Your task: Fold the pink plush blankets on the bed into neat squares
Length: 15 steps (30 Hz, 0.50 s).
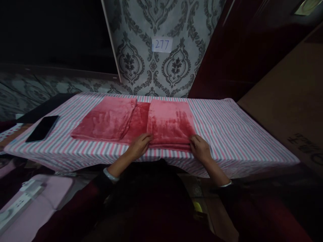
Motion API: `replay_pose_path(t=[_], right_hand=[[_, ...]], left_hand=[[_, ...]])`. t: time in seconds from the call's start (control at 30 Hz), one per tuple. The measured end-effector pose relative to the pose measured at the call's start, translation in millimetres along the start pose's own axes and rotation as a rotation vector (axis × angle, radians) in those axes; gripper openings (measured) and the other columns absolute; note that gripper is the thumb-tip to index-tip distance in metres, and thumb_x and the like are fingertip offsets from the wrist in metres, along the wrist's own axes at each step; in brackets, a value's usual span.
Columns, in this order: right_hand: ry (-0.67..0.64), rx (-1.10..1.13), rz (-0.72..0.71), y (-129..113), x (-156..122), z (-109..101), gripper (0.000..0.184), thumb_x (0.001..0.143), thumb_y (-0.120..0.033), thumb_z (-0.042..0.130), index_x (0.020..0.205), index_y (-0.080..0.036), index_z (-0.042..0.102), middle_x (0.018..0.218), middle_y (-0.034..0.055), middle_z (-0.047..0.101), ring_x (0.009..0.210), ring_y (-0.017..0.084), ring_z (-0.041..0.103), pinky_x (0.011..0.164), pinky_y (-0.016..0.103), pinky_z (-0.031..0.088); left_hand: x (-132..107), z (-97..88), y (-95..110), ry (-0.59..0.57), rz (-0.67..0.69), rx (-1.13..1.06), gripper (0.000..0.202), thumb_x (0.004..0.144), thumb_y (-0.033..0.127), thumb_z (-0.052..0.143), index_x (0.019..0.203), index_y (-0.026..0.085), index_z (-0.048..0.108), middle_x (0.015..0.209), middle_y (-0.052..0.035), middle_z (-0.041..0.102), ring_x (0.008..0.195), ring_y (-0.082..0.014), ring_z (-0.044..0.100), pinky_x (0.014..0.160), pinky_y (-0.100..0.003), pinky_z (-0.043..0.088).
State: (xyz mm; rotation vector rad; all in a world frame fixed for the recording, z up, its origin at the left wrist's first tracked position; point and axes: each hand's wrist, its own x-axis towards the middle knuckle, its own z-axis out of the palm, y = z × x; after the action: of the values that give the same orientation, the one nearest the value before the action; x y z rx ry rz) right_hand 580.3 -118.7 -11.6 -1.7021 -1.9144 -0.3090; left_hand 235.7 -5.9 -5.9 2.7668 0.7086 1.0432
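A pink, plush-looking cloth (103, 119) lies on a table, its left and right ends folded inward over a darker red strip in the middle. My left hand (140, 145) pinches the near left corner of the right-hand folded panel. At that panel's near right corner, my right hand (201, 147) has its fingers closed on the layered edge. Several cloth layers show along the near edge between my hands. The fingertips are partly hidden by the fabric and the backs of my hands.
A striped tablecloth (234, 134) covers the table and hangs over the near edge. To the left lies a black phone (42, 128). A power strip (21, 205) rests on a pink surface at lower left. A cardboard box (290, 97) stands at right, a dark screen (55, 37) at back left.
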Motion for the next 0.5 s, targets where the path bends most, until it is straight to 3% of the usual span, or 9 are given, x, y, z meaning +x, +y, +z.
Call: replay_pose_path(t=[0.17,0.27,0.37,0.5], right_hand=[[0.012,0.002,-0.039,-0.2,-2.9,3.9,0.024,0.086,-0.01,0.046,0.095,-0.022,0.065,0.099,0.0098,0.069,0.094,0.025,0.063,0.086,0.036,0.052],[0.042,0.046,-0.104,-2.9,-2.4,0.8,0.026,0.087,-0.01,0.045,0.099,-0.021,0.065,0.098,0.0099,0.069,0.093,0.024,0.064,0.086,0.035,0.053],[0.05,0.082,-0.146,-8.8,-2.3,-3.4,0.027,0.092,-0.017,0.049,0.113,-0.019,0.067,0.104,0.0107,0.07,0.099,0.024,0.066,0.089,0.038,0.055],[0.025,0.017,-0.18,-15.8,-1.7,-1.2,0.046,0.095,-0.029,0.057,0.14,-0.019,0.059,0.126,0.0133,0.07,0.114,0.029,0.065,0.096,0.046,0.056]], left_hand=[[-8.9,1.4,1.5,-0.015,-0.017,-0.001,0.03,0.096,0.014,0.047,0.12,0.018,0.065,0.126,-0.0143,0.067,0.117,-0.0242,0.066,0.098,-0.041,0.057],[-13.2,-1.5,3.2,-0.033,-0.017,0.012,0.037,0.093,0.022,0.057,0.13,0.017,0.06,0.133,-0.017,0.064,0.122,-0.029,0.064,0.101,-0.047,0.057],[-14.4,-2.2,4.1,-0.043,-0.01,0.03,0.044,0.092,0.025,0.062,0.134,0.018,0.057,0.137,-0.0175,0.062,0.125,-0.0302,0.062,0.103,-0.048,0.057],[-8.0,0.8,0.9,-0.001,0.008,0.06,0.036,0.096,0.013,0.051,0.131,0.02,0.06,0.132,-0.0142,0.066,0.118,-0.0238,0.067,0.099,-0.042,0.059]])
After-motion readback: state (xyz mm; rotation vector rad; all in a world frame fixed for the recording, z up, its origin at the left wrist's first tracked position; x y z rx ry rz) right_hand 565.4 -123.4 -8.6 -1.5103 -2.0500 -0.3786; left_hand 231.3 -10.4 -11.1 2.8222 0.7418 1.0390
